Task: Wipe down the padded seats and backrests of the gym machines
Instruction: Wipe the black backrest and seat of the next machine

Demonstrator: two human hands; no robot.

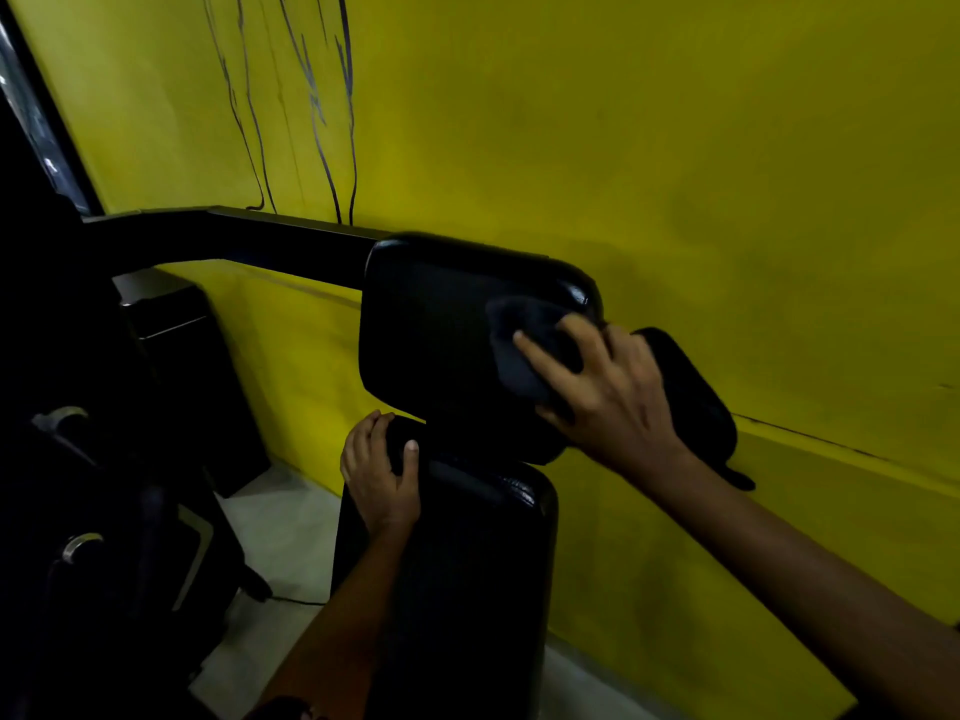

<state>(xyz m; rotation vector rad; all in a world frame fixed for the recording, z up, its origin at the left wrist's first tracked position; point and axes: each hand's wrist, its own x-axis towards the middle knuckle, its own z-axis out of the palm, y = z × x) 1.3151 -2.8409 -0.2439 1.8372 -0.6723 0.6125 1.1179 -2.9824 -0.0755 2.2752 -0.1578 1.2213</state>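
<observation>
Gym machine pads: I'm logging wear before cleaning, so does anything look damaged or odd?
The lower backrest pad looks cracked along its glossy top edge. The upper pad under the cloth appears intact.

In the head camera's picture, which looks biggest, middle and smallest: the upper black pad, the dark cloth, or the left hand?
1. Upper black pad, clearly largest.
2. Dark cloth and left hand look about alike; the right hand covers part of the cloth, so I won't rank them.
</observation>
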